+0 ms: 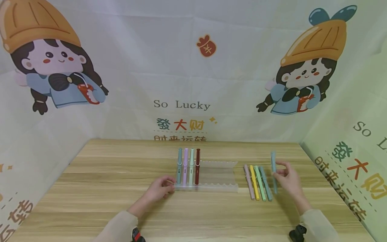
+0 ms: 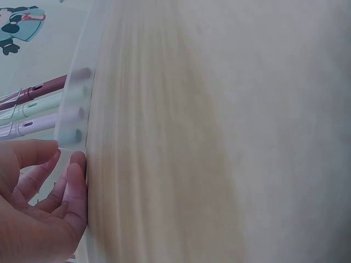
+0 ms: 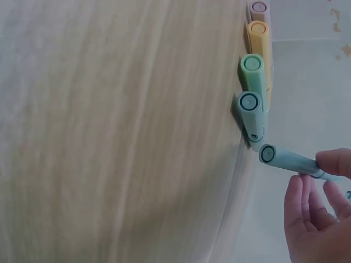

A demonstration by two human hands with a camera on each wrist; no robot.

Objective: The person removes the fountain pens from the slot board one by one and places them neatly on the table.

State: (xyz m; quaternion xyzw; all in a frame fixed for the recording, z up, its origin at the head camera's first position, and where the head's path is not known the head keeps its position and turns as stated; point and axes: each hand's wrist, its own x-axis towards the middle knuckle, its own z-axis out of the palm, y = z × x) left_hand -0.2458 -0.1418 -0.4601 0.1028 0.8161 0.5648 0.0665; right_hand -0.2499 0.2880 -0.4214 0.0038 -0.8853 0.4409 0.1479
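A clear plastic pen rack (image 1: pixel 217 187) with notched edges lies on the table. Four capped pens stand side by side in its left part: blue-grey, lilac, pale mint and dark red (image 1: pixel 198 168). My left hand (image 1: pixel 161 187) holds the rack's near left corner, its fingertips right at the end of the front strip (image 2: pixel 74 118). Away to the right, my right hand (image 1: pixel 287 175) pinches a light blue pen (image 1: pixel 273 164) between thumb and fingers. In the right wrist view the round end of this blue pen (image 3: pixel 282 159) points away from the hand.
Left of the right hand, several pens lie in a row: pinkish (image 1: pixel 249 183), yellow (image 1: pixel 254 183), green (image 1: pixel 260 184) and blue-grey (image 1: pixel 266 185). The wooden table (image 1: pixel 115 168) ends at a printed cloth backdrop (image 1: pixel 235 111) behind and at the sides.
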